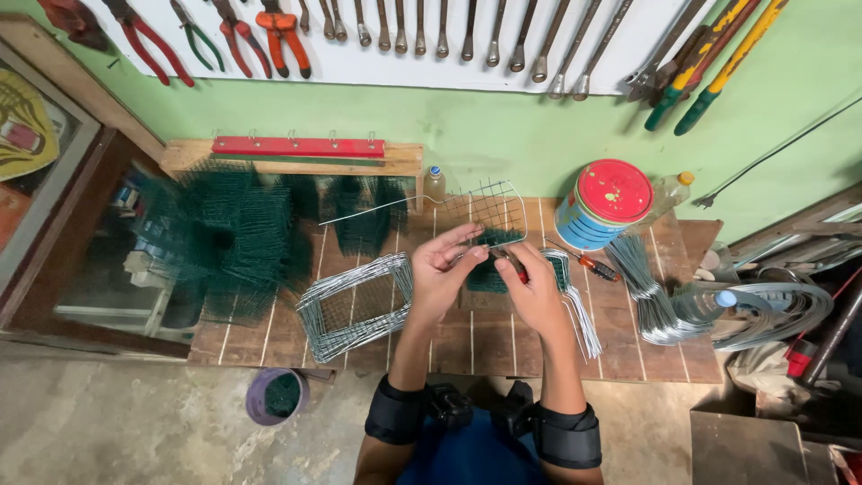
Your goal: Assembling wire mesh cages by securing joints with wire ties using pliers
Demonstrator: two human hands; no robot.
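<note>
We pinch a wire-mesh frame in our left hand at centre bench; our right hand grips red-handled pliers. Finished frames stacked at nine o'clock — loose wires remain at three.

Both forearms were bare from wrist to elbow, and neither the left hand nor the right hand wore a glove, ring or watch that could be made out. Just above each elbow sat a broad black band, padded-looking and matte, wrapped snugly round the arm; the one on the right arm showed a slightly raised upper rim. Between the two bands, low in the head view, lay a blue garment, plain and without visible print. Against it, at chest level, sat a small black device with hard, angular edges, its details too dark to tell.
</note>
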